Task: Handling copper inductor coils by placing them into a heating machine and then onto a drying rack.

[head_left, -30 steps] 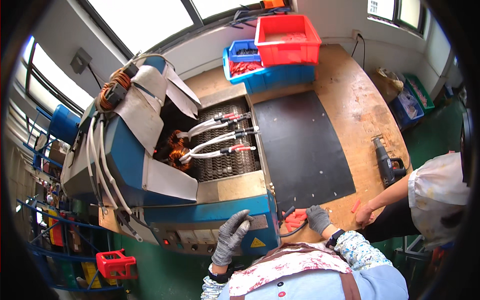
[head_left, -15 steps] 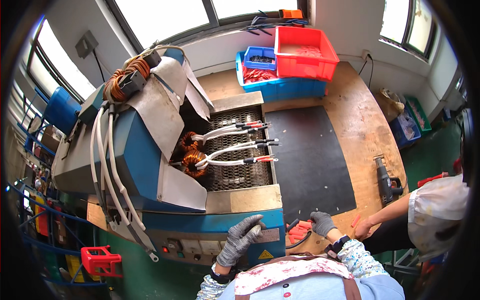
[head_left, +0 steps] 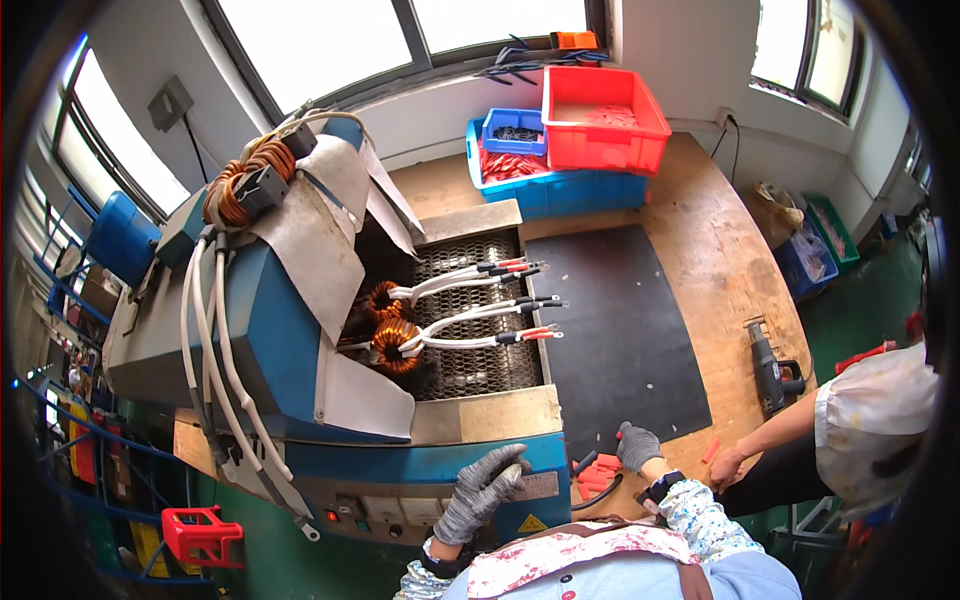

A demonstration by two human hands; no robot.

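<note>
My left hand [head_left: 478,497], in a grey glove, is at the front panel of a blue heating machine [head_left: 400,455], fingers loosely bent and apart, with nothing visible in them. My right hand [head_left: 638,447], also gloved, is closed over the near edge of a black mat [head_left: 625,330]. A tiny reddish bit shows at its fingertips, too small to name. Beside it lie several short red tube pieces [head_left: 598,472] and a dark tube. On the machine's mesh belt [head_left: 475,370] rest two copper-wound ring coils [head_left: 396,345], their white leads [head_left: 465,318] with red and black sleeves reaching over the mat.
At the back, a red bin [head_left: 605,140] sits partly on a blue bin [head_left: 590,195] with red pieces. A heat gun [head_left: 768,365] lies at the right, near another person's hand [head_left: 727,467]. Another coil [head_left: 245,185] with hanging cables tops the machine. A red stool [head_left: 202,537] stands lower left.
The coils and their leads have moved a little to the right along the belt, farther over the mat. My right hand has shifted slightly away from the red pieces. My left hand stays by the panel.
</note>
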